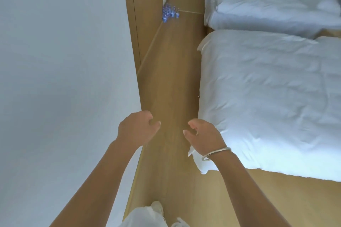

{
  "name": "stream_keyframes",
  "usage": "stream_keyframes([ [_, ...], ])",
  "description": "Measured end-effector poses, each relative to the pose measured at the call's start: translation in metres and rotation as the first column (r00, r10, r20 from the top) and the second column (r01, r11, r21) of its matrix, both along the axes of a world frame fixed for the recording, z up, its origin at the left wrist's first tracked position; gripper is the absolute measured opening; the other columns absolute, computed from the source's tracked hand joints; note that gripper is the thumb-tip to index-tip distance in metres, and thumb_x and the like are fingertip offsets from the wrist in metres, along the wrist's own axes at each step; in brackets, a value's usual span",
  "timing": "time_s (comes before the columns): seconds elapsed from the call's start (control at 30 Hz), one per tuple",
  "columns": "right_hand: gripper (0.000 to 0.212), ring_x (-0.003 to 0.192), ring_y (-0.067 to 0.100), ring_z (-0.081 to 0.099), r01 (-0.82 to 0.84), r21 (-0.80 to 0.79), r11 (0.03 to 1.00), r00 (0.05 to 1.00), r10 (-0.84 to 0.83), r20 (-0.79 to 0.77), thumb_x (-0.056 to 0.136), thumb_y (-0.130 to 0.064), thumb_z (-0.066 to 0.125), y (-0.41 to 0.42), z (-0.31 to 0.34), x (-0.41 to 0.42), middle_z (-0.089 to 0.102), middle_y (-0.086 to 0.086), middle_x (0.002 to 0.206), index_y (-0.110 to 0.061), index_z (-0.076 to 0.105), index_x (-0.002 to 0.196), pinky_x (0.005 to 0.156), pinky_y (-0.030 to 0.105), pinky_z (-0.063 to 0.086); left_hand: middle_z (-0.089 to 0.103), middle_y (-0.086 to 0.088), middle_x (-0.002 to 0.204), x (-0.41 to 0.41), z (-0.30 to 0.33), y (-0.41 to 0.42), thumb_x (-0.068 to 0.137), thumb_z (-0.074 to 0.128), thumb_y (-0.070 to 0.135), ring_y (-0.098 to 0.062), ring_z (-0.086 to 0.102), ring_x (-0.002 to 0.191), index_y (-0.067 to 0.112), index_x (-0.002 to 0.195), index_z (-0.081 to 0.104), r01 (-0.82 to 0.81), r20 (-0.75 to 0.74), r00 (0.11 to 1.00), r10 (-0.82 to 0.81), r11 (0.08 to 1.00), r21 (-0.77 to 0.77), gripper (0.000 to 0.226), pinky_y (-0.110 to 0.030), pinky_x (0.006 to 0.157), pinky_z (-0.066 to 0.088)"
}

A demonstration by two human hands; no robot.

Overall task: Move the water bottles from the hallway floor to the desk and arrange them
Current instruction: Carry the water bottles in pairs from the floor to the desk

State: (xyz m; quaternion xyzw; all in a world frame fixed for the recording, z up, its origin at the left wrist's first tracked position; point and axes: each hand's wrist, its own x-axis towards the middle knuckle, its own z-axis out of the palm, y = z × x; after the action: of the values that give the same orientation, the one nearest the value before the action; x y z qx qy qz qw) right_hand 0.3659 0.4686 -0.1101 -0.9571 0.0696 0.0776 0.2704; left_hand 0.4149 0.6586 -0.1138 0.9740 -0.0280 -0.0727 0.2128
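Several clear water bottles with blue labels (pixel 169 12) stand in a cluster on the wooden hallway floor far ahead, close to the left wall. My left hand (pixel 137 128) hangs in front of me with its fingers loosely curled and holds nothing. My right hand (pixel 202 135), with a silver bangle on the wrist, is likewise empty, fingers relaxed. Both hands are far from the bottles. No desk is in view.
A white wall (pixel 64 79) runs along my left, then a wooden door frame (pixel 135 24). Two beds with white duvets (pixel 267 88) line the right side. A narrow strip of wooden floor (pixel 169 79) leads between them toward the bottles.
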Motion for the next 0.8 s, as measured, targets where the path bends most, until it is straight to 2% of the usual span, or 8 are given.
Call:
stream_keyframes([
  [0.1, 0.038, 0.112, 0.019, 0.052, 0.054, 0.018, 0.998, 0.998, -0.055, 0.030, 0.092, -0.033, 0.051, -0.012, 0.000, 0.034, 0.057, 0.003, 0.124, -0.014, 0.054, 0.125, 0.096, 0.031, 0.041, 0.064, 0.000, 0.099, 0.045, 0.003, -0.017, 0.088, 0.052, 0.044, -0.020, 0.059, 0.089, 0.016, 0.096, 0.060, 0.052, 0.018, 0.999, -0.052, 0.999, -0.011, 0.030, -0.029, 0.073, 0.041],
  [0.17, 0.039, 0.113, 0.018, 0.052, 0.078, 0.015, 0.997, 0.996, -0.079, 0.032, 0.092, -0.034, 0.051, -0.022, -0.002, 0.054, 0.057, 0.002, 0.125, -0.015, 0.053, 0.126, 0.095, 0.029, 0.040, 0.062, 0.001, 0.094, 0.069, 0.002, -0.028, 0.088, 0.052, 0.043, -0.019, 0.056, 0.085, 0.016, 0.096, 0.060, 0.080, 0.004, 0.997, -0.080, 0.997, -0.021, 0.030, -0.031, 0.074, 0.042],
  [0.23, 0.038, 0.112, 0.018, 0.052, 0.100, 0.017, 0.995, 0.995, -0.100, 0.028, 0.093, -0.035, 0.050, -0.034, -0.005, 0.074, 0.057, 0.000, 0.124, -0.016, 0.053, 0.126, 0.095, 0.029, 0.040, 0.057, 0.002, 0.088, 0.093, 0.000, -0.038, 0.088, 0.051, 0.043, -0.017, 0.051, 0.078, 0.018, 0.092, 0.058, 0.101, -0.001, 0.995, -0.101, 0.995, -0.023, 0.026, -0.032, 0.072, 0.042],
  [0.37, 0.038, 0.112, 0.017, 0.053, 0.132, 0.053, 0.990, 0.990, -0.134, 0.041, 0.092, -0.034, 0.051, -0.060, -0.016, 0.124, 0.057, 0.000, 0.124, -0.017, 0.053, 0.126, 0.094, 0.029, 0.041, 0.062, 0.005, 0.096, 0.153, -0.003, -0.062, 0.090, 0.049, 0.045, -0.014, 0.055, 0.083, 0.020, 0.107, 0.058, 0.118, -0.005, 0.993, -0.118, 0.993, -0.006, 0.032, -0.027, 0.068, 0.039],
  [0.5, 0.036, 0.109, 0.016, 0.055, 0.177, 0.084, 0.981, 0.977, -0.185, 0.103, 0.091, -0.033, 0.054, -0.104, -0.026, 0.189, 0.060, -0.001, 0.120, -0.016, 0.055, 0.123, 0.093, 0.027, 0.042, 0.059, 0.002, 0.079, 0.224, -0.009, -0.101, 0.089, 0.048, 0.045, -0.016, 0.058, 0.077, 0.017, 0.106, 0.059, 0.155, -0.001, 0.988, -0.155, 0.988, 0.010, 0.034, -0.025, 0.059, 0.038],
  [0.67, 0.036, 0.108, 0.016, 0.055, 0.166, 0.087, 0.982, 0.981, -0.174, 0.091, 0.091, -0.033, 0.053, -0.165, -0.028, 0.291, 0.060, -0.001, 0.120, -0.017, 0.055, 0.123, 0.090, 0.025, 0.040, 0.063, 0.005, 0.110, 0.325, -0.004, -0.162, 0.090, 0.048, 0.047, -0.017, 0.058, 0.096, 0.020, 0.121, 0.057, 0.138, -0.005, 0.990, -0.138, 0.990, 0.007, 0.043, -0.029, 0.076, 0.045],
  [0.8, 0.037, 0.109, 0.015, 0.056, 0.113, 0.051, 0.992, 0.987, -0.119, 0.112, 0.092, -0.034, 0.052, -0.202, -0.020, 0.367, 0.060, -0.001, 0.121, -0.017, 0.055, 0.124, 0.089, 0.023, 0.040, 0.062, 0.005, 0.119, 0.390, 0.002, -0.198, 0.090, 0.049, 0.049, -0.016, 0.059, 0.101, 0.021, 0.125, 0.055, 0.089, -0.013, 0.996, -0.090, 0.996, -0.022, 0.045, -0.031, 0.081, 0.046],
])
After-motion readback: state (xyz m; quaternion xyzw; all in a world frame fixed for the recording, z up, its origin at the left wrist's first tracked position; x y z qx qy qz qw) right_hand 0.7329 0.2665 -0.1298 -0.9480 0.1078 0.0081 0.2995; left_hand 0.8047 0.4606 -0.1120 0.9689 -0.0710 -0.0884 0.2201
